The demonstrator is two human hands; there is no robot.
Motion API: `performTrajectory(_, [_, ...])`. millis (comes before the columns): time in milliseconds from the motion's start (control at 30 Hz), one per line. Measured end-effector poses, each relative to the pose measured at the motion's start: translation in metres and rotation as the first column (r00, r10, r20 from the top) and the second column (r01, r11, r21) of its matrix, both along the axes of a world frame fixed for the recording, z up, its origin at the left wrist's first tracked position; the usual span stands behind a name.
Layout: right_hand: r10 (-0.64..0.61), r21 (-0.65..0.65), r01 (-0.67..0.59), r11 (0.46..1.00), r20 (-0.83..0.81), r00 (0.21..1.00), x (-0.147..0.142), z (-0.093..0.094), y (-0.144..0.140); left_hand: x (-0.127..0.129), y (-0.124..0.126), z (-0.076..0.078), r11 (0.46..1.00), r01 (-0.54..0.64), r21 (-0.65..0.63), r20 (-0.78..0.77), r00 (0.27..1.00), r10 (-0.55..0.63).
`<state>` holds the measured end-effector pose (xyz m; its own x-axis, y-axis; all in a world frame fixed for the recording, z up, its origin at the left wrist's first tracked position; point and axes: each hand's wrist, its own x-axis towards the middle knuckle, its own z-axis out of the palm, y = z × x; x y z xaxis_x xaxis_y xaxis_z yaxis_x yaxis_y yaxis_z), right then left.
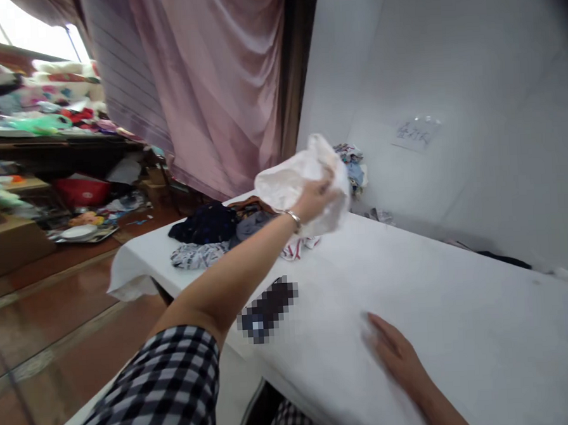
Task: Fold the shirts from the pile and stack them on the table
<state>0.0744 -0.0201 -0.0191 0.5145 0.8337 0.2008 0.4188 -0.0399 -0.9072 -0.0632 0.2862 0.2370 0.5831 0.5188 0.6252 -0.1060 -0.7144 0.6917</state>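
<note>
My left hand (318, 201) is stretched out over the far part of the white-covered table (441, 306), its fingers closed on a crumpled white cloth (286, 177). The cloth hangs in the air, blurred by motion; its exact kind does not show. Below and left of it lies a pile of clothes: a dark navy garment (203, 224), a grey one (253, 227) and a white patterned one (198, 255). A white piece with red marks (293, 247) peeks out under the cloth. My right hand (399, 355) rests low over the near tabletop, fingers loosely stretched, somewhat blurred, holding nothing visible.
A dark, pixelated object (270, 308) lies near the table's front edge. Folded colourful clothes (352, 161) are stacked by the wall at the far corner. A pink curtain (220, 82) hangs behind. Cardboard boxes (14, 242) and clutter stand on the left over a tiled floor.
</note>
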Motion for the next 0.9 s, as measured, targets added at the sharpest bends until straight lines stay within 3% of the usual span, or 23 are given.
performTrajectory(67, [-0.068, 0.161, 0.145, 0.976, -0.408, 0.910, 0.005, 0.010, 0.000, 0.035, -0.051, -0.021, 0.938, 0.344, 0.046, -0.205, 0.922, -0.328])
performTrajectory(133, [-0.017, 0.287, 0.315, 0.905, -0.713, 0.701, 0.013, 0.020, -0.002, 0.054, -0.089, -0.044, 0.884, 0.466, 0.024, -0.305, 0.846, -0.438])
performTrajectory(233, [0.107, 0.321, 0.436, 0.841, -0.888, 0.447, 0.026, 0.030, -0.006, 0.060, -0.107, -0.072, 0.939, 0.341, -0.036, -0.393, 0.859, -0.327])
performTrajectory(400, [0.108, 0.211, 0.456, 0.864, -0.964, 0.242, 0.033, 0.028, -0.005, 0.058, -0.100, -0.110, 0.990, 0.129, -0.056, -0.526, 0.839, -0.139])
performTrajectory(500, [0.105, 0.185, 0.402, 0.897, -0.972, 0.212, 0.032, 0.027, -0.003, 0.058, -0.114, -0.135, 0.994, 0.099, -0.039, -0.620, 0.778, -0.102])
performTrajectory(700, [0.092, 0.181, 0.350, 0.919, -0.963, 0.255, 0.032, 0.034, 0.001, 0.080, -0.143, -0.179, 0.998, 0.066, 0.015, -0.714, 0.700, -0.036])
performTrajectory(833, [0.024, 0.140, 0.327, 0.935, -0.943, 0.333, 0.028, 0.042, -0.007, 0.091, -0.136, -0.180, 1.000, -0.025, -0.012, -0.710, 0.704, 0.009])
performTrajectory(900, [-0.042, 0.095, 0.294, 0.951, -0.903, 0.427, 0.026, 0.047, -0.022, 0.086, -0.126, -0.172, 0.995, -0.088, -0.037, -0.662, 0.748, 0.041])
